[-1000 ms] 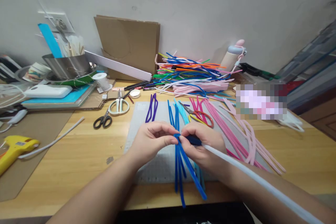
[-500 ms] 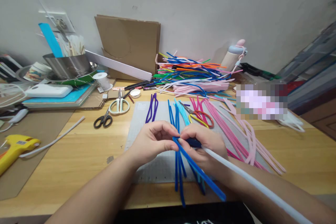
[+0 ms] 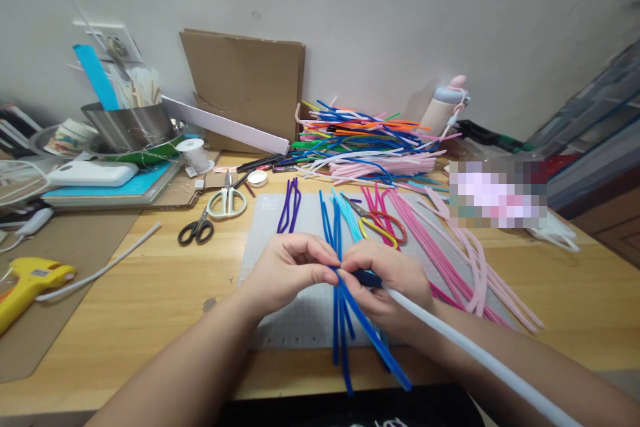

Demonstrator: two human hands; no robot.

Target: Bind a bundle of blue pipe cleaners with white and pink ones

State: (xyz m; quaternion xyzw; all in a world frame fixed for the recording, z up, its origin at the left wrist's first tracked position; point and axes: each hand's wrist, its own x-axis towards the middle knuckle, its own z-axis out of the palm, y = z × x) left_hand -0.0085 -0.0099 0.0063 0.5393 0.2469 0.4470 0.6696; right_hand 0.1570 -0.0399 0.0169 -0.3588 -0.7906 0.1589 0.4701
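Note:
My left hand point(image 3: 293, 273) is closed, thumb and fingertips pinching the end of a blue pipe cleaner point(image 3: 380, 341) that slants down to the right. My right hand point(image 3: 400, 280) meets it fingertip to fingertip. Gripped in the right hand is a long white pipe cleaner point(image 3: 465, 347), its near end covered in dark blue point(image 3: 369, 278). Exactly how the blue strand joins that end is hidden by the fingers. Beneath both hands, loose blue pipe cleaners point(image 3: 336, 330) lie on a grey cutting mat point(image 3: 285, 330). Light blue ones point(image 3: 350, 217) and dark purple ones point(image 3: 289, 207) lie just beyond.
Red-and-yellow scissors point(image 3: 383, 223) rest on the mat near pink pipe cleaners point(image 3: 433, 247). White-handled scissors point(image 3: 227, 200) and black-handled scissors point(image 3: 196, 230) lie to the left. A yellow glue gun point(image 3: 37, 280) is at far left. Behind stand a pipe cleaner pile point(image 3: 375, 140) and a bottle point(image 3: 443, 110).
The blue pipe cleaner's free end has swung slightly left and down. Both hands keep their pinch in nearly the same place.

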